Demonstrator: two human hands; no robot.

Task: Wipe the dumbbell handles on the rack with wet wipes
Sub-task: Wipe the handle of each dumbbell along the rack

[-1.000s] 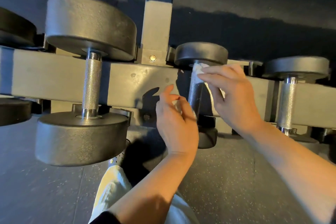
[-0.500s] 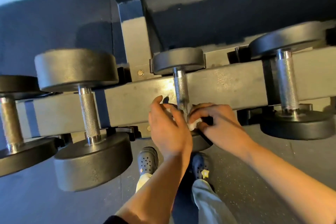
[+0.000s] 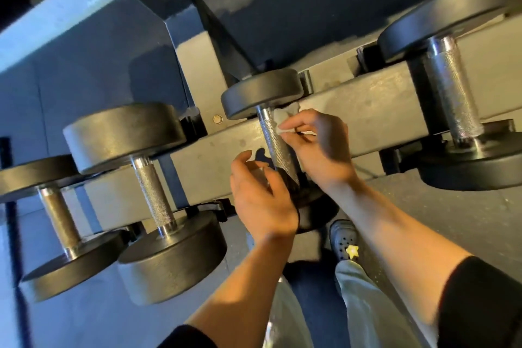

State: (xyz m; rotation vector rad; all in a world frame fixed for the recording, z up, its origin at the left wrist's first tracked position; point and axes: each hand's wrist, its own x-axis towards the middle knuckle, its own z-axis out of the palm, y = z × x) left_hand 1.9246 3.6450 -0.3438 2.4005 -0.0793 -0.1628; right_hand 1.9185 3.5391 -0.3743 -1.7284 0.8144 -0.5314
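Wipe (image 3: 285, 116) pinched in right hand (image 3: 319, 150) grip at handle (image 3: 278, 147) top | left hand (image 3: 260, 195) grip unclear, handle base hidden

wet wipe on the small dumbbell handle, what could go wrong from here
1. The right hand only pinches the wet wipe at the handle's top end beside the bar, so it may slip off or skip the knurling.
2. The left hand sits near the lower plate; its fingers could get pinched if the dumbbell rolls on the rack.
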